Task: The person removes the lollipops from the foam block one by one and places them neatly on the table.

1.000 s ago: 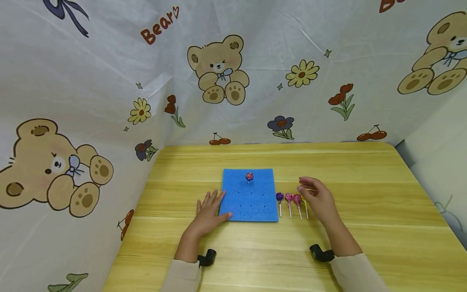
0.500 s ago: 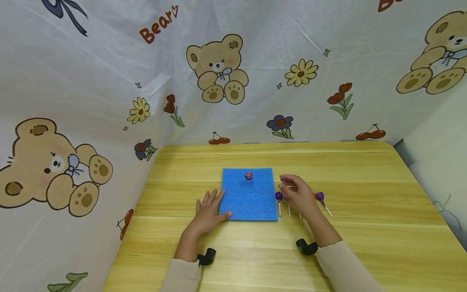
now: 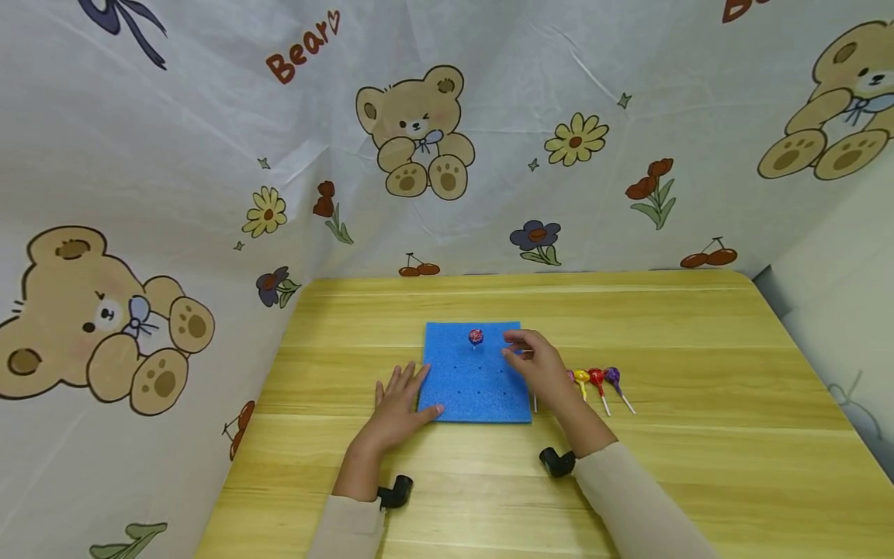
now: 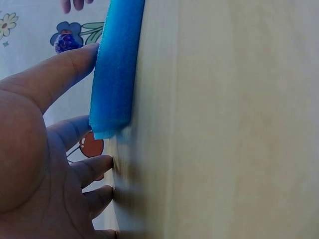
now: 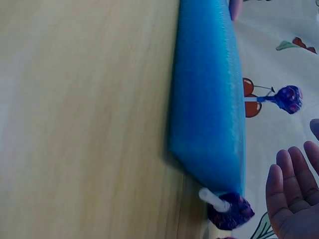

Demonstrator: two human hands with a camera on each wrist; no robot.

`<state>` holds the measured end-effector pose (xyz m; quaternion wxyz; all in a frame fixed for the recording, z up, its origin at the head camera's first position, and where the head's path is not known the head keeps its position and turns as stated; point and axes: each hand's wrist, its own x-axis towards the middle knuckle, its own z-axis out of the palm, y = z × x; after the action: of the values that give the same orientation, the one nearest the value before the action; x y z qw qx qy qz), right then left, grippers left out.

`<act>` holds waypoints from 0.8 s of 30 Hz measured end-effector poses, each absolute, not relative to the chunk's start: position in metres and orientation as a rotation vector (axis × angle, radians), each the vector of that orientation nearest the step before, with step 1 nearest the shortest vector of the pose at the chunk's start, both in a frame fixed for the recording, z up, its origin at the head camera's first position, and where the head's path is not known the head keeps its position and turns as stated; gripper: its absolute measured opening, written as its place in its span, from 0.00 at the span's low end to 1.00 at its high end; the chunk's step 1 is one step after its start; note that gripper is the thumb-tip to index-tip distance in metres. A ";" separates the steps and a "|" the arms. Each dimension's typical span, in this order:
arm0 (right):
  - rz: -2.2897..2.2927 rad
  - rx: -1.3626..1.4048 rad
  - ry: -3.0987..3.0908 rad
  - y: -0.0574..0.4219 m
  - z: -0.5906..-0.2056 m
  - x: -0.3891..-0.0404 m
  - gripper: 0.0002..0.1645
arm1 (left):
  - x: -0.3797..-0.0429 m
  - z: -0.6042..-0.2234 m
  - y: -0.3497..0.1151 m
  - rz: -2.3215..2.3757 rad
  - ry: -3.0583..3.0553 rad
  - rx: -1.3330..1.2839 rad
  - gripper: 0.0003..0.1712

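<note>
A blue foam block [image 3: 475, 392] with small holes in its top lies on the table. One lollipop [image 3: 476, 336] with a dark blue and red wrapper stands upright in it near the back. My left hand [image 3: 396, 415] rests spread at its left side, thumb on the foam top and the outer fingertips on the table. Over the foam's right edge hovers my right hand [image 3: 541, 371], fingers relaxed and nothing between them. Beside that edge lies a purple lollipop [image 5: 232, 211], mostly hidden by the right hand in the head view.
To the right of my hand lie yellow [image 3: 581, 376], red [image 3: 596, 376] and purple [image 3: 612, 376] lollipops in a row; a pink one is partly covered. The wooden table [image 3: 377, 303] meets a bear-printed cloth [image 3: 489, 233] at the back.
My right hand has swept left across the lollipop row to the foam's right edge, uncovering the yellow, red and purple lollipops at the right. The left hand stays in place.
</note>
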<state>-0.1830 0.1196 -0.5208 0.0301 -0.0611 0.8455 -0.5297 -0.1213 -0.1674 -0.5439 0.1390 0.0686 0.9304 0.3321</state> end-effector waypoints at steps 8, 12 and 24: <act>-1.555 -0.274 2.616 0.102 -0.521 -0.194 0.25 | -0.121 -0.545 -0.168 0.982 2.690 0.194 0.49; -1.558 -0.278 2.607 0.094 -0.524 -0.199 0.27 | -0.121 -0.545 -0.168 0.982 2.691 0.194 0.49; -1.561 -0.263 2.586 0.076 -0.526 -0.206 0.28 | -0.123 -0.542 -0.166 0.976 2.700 0.210 0.48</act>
<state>-0.2062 0.0757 -0.5256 0.0545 -0.0865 0.8516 -0.5141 -0.1228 -0.1661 -0.5421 0.1311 0.0722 0.9298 0.3362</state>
